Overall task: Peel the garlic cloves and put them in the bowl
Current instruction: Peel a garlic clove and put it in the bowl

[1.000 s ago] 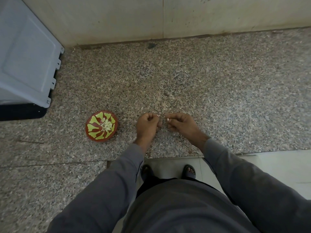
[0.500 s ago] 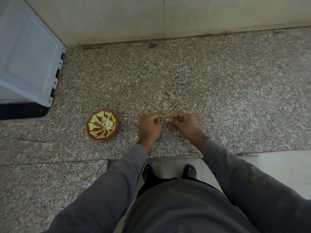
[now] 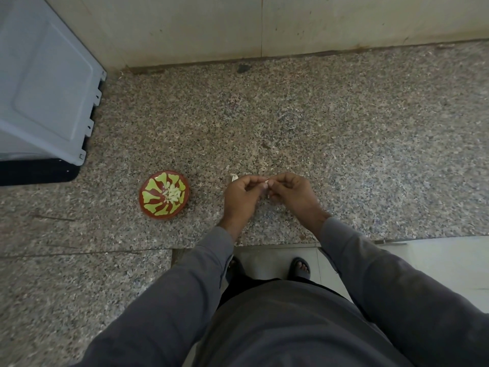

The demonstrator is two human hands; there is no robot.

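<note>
Above the front edge of a speckled stone bench [image 3: 344, 133], two bare hands meet almost fingertip to fingertip. Between them sits a small white garlic clove [image 3: 266, 184], pinched from both sides: the left hand [image 3: 242, 198] curls its thumb and fingers round the clove's left end, and the right hand [image 3: 292, 193] curls its fingertips against the right end. Both grips are closed on the clove, with the knuckles of both hands turned up toward the camera. Most of the clove is hidden by the fingers; only a pale sliver shows.

Just behind the left hand, a scrap of pale garlic skin [image 3: 234, 177] lies on the bench.

Left of the hands, near but apart from them, a round red bowl [image 3: 149, 206] with yellow-green markings stands on the bench. A little heap of peeled cloves [image 3: 173, 194] lies in its middle. Nothing lies between the hands and the bowl.

Farther left, at the back corner, a pale grey plastic bin [image 3: 45, 83] leans over a black base. A cream wall [image 3: 291, 19] runs along the back of the bench.

Grey sleeves [image 3: 391, 282] reach forward from the bottom of the view, and two sandalled feet [image 3: 299, 267] show on pale floor tiles below the bench edge.
</note>
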